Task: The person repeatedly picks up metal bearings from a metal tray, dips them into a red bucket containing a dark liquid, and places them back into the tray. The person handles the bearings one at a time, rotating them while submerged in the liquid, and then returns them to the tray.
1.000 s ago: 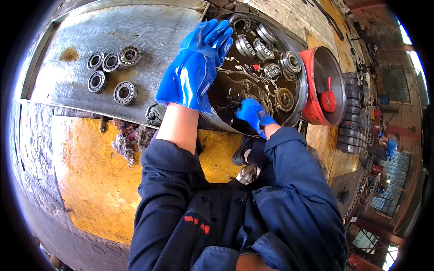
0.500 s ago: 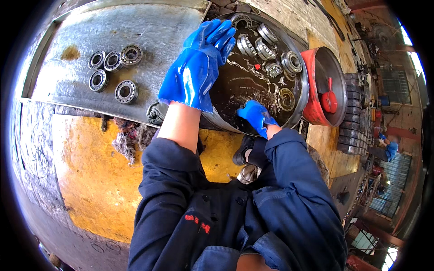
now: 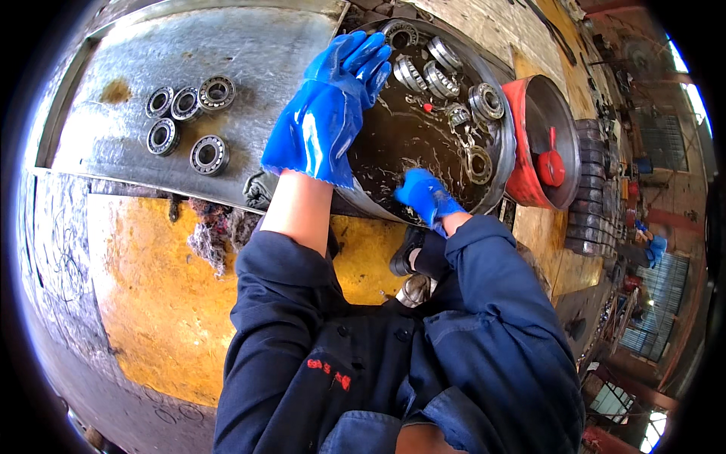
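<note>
My left hand [image 3: 325, 102], in a long glossy blue glove, reaches over the left side of a round metal tub [image 3: 508, 140]. Its fingers are stretched out and nothing shows in them. My right hand [image 3: 427, 198], also blue-gloved, is low over the tub's near side with its fingers curled closed; whatever they may hold is hidden. Dark brown liquid [image 3: 389, 140] with light streaks fills the tub. Several roller bearings [image 3: 486, 101] sit along its far and right sides. A ring-shaped bearing [image 3: 479, 164] lies partly in the liquid, right of my right hand. A small red piece [image 3: 428, 108] shows among them.
On the left, a metal tray [image 3: 257, 45] carries several bearings [image 3: 209, 155]. A red drum [image 3: 522, 144] with a red scoop-like object [image 3: 551, 168] inside stands right of the tub. Beyond it are stacked dark rings [image 3: 586, 204]. Rags [image 3: 212, 246] lie by the tray's near edge.
The disturbed patch of liquid beside my right hand has calmed, and its streaks have spread. My right hand has shifted very slightly left. My left hand stays nearly still.
</note>
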A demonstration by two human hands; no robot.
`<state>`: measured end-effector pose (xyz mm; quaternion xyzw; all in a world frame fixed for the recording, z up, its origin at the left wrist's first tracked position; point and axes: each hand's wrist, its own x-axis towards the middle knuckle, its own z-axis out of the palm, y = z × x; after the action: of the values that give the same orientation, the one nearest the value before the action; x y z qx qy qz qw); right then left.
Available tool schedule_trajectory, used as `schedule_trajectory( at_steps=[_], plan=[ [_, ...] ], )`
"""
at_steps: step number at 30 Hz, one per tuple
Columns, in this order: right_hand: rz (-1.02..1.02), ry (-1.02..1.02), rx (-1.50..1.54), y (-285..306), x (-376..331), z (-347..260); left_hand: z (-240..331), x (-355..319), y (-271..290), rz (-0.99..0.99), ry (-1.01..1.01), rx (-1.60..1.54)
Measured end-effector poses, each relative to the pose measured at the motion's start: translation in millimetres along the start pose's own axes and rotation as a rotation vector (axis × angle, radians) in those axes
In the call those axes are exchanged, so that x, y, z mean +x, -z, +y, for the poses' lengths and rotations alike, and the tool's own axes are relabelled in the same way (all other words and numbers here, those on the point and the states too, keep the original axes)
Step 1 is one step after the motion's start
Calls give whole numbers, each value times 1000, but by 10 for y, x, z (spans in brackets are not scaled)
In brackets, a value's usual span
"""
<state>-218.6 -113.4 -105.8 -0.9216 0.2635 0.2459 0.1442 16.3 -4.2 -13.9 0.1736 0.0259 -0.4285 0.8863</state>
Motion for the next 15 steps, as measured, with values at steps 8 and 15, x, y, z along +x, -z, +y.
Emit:
schedule_trajectory(
  at_steps=[8,15],
  plan=[
    [-114,190,-485,-21,106,-106,-29,21,38,-60,-35,4],
    [-23,128,-275,-6,106,-114,12,-3,-24,-19,2,-2]
  ],
)
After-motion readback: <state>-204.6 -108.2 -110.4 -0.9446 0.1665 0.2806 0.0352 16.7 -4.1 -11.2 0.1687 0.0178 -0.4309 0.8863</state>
